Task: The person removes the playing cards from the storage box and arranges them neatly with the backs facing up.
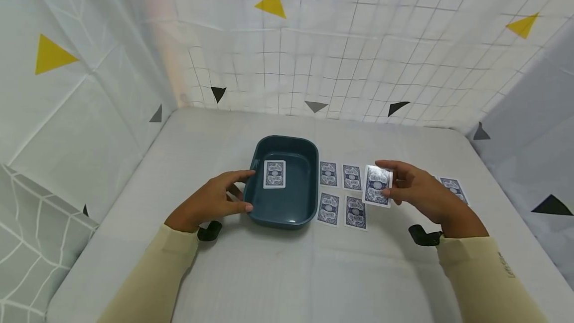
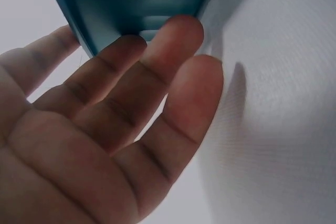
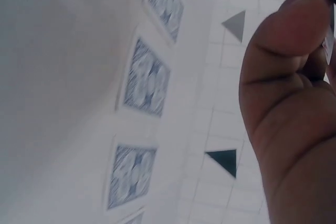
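Observation:
My right hand [image 1: 419, 188] pinches a blue-and-white patterned playing card [image 1: 377, 187] between thumb and fingers, raised over the table. In the right wrist view only a sliver of it shows past the thumb [image 3: 294, 30]. At the left side of a dark teal tray [image 1: 282, 214], my left hand [image 1: 215, 198] touches the rim with loosely bent fingers; the left wrist view shows its fingertips against the tray's outer wall [image 2: 105, 3]. One playing card [image 1: 274, 174] lies back up in the tray. Several more, such as this playing card [image 1: 329, 210], lie in two rows right of it.
Another playing card [image 1: 453, 189] lies beyond the right hand, partly hidden by it. A white cloth covers the table [image 1: 269, 273]. White sheeting [image 1: 332, 39] with grid lines and coloured triangles rises at the back, and more hangs at both sides.

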A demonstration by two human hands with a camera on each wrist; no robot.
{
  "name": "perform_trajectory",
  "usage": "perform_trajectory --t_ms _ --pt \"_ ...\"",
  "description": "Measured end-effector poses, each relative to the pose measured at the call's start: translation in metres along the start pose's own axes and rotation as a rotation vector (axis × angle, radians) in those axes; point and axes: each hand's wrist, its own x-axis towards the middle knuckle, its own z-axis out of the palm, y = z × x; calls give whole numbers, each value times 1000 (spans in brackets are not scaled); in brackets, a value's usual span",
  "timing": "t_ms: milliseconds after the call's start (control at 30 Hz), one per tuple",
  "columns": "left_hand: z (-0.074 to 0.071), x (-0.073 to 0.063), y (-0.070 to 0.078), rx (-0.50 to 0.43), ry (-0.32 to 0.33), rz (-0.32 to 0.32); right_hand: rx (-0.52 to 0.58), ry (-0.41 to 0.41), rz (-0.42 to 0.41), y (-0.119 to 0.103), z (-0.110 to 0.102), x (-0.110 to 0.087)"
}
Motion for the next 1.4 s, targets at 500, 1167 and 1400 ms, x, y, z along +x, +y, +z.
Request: perform_trajectory --t_ms 500,1167,1400 --pt "-1 1 -3 14 -9 14 -14 -102 130 47 -3 -8" --pt "-1 1 -1 28 -2 -2 -293 -6 223 49 19 -3" --pt "0 2 -2 15 -3 4 -313 24 243 45 21 -3"
